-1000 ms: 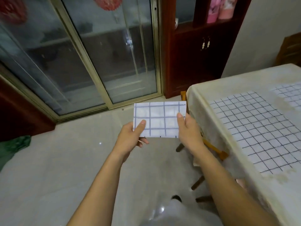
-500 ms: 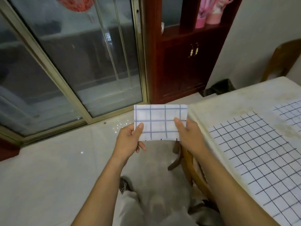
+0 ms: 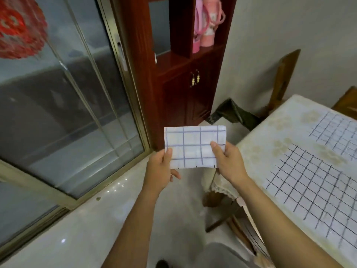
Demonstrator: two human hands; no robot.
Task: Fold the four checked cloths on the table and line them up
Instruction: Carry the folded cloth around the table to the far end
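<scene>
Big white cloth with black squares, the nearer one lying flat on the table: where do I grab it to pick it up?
The nearer white black-checked cloth lies flat on the cream-covered table, so only its edges can be lifted. Probably pinch the two corners of the edge nearest the table's end, coming from that side.

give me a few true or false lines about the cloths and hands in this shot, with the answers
1. The left hand and right hand both pinch the folded cloth. True.
2. The folded cloth rests on the table. False: it is held in the air, left of the table edge.
3. Two checked cloths, a near cloth and a far cloth, lie spread flat on the table. True.
4. The pink bottles stand on the table. False: they stand on a shelf of the wooden cabinet.
</scene>
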